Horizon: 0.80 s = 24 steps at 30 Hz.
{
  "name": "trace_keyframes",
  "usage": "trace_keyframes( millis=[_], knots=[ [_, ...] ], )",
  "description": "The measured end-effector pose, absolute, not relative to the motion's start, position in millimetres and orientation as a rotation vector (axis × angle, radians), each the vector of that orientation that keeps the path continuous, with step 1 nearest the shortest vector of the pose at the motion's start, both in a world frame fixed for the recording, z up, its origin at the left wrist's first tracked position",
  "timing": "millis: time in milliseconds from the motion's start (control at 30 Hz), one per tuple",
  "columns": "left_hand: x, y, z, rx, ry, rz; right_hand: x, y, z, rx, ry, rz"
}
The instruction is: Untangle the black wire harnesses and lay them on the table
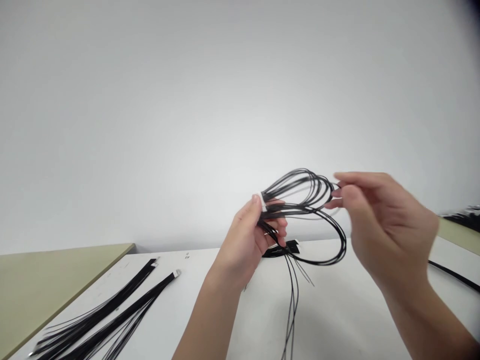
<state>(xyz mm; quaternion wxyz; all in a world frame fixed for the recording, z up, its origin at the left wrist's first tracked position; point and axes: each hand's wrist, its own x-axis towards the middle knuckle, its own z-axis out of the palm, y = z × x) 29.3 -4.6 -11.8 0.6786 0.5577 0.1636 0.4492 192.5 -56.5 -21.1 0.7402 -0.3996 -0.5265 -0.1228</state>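
My left hand point(249, 230) is closed around a looped bundle of thin black wires point(300, 207), its thumb on the white connector point(259, 201) at the bundle's left end. The loops bulge to the right, and several loose wire ends hang down over the table. My right hand point(386, 220) is at the right side of the loops, thumb and fingertips pinched together by a thin black wire that runs from the bundle. The fingertips partly cover where that wire ends.
Two black wire bundles with white connectors point(112, 310) lie on the white table point(187, 305) at left. Another bundle point(279, 249) lies behind my left hand. A tan board point(56, 285) borders the table at left. More dark wires point(465, 217) lie at far right, before a pale wall.
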Motion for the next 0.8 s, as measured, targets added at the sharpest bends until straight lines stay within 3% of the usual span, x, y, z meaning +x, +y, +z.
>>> trace_keyframes(
  millis=[100, 233, 400, 800],
  knots=[
    [30.1, -4.9, -10.2, 1.124, 0.291, 1.112, 206.4, -53.9, -23.0, -1.0, -1.051, -0.164],
    [30.3, -4.3, -8.8, 1.017, 0.221, 1.207, 222.0, -52.7, -24.7, -1.321, -1.478, 0.17],
    [29.4, -3.7, -9.6, 0.998, 0.177, 1.226, 207.7, -56.8, -24.3, -1.197, -1.749, 0.533],
    [30.8, -6.5, -9.2, 1.076, 0.181, 1.193, 195.7, -59.7, -24.9, -1.088, -1.761, 0.448]
  ],
)
